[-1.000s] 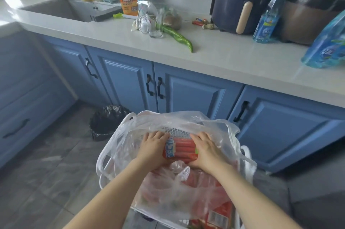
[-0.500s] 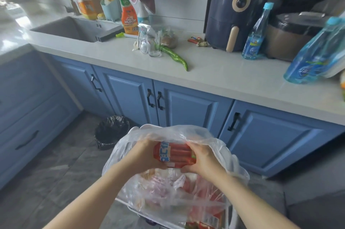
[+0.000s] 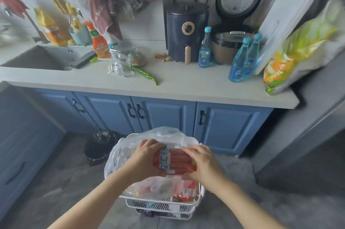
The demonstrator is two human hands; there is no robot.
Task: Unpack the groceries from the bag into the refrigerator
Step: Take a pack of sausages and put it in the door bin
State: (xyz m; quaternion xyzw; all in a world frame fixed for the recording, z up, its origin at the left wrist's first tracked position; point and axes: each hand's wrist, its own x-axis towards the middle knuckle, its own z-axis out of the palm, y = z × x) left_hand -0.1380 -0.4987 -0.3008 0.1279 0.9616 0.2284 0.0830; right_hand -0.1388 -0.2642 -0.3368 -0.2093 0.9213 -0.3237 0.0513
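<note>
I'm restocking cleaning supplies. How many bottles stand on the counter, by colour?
Blue bottles: 3
Orange spray bottle: 1
Yellow-orange bottle: 1
Total: 5

We read one brand clearly: "Muscle", in white letters on the label of the orange spray bottle (image 3: 100, 45) standing at the back of the counter (image 3: 186, 87) beside the sink; the smaller word above it is too blurred for us to make out. The pink towel (image 3: 103, 4) hanging on the wall carries a slanted embroidered word, not legible to us. The blue band around the sausage pack (image 3: 173, 159) bears white characters we cannot decipher. Labels on the blue bottles (image 3: 240, 64), the yellow-green bag (image 3: 291, 55) and the packets in the plastic bag (image 3: 149, 139) show print, but it is unreadable.
</note>
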